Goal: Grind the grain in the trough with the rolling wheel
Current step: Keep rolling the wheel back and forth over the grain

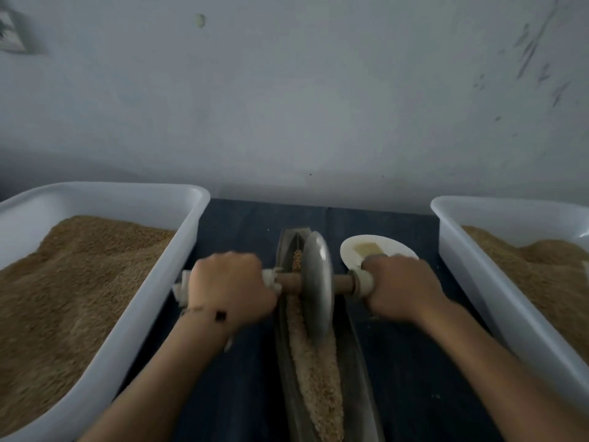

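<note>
Left hand (231, 290), right hand (400, 290): fingers curled tight round axle (288, 283) ends. Wheel (317, 290) upright in trough (357, 346). Push evenly, roll along grain (314, 378).

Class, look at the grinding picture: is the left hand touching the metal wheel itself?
Apart. The head view shows the left hand gripping the axle handle, with bare wooden axle between it and the wheel.

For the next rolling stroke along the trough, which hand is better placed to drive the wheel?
Neither alone: the left hand and right hand each grip one axle end beside the wheel, so both should push together.
</note>
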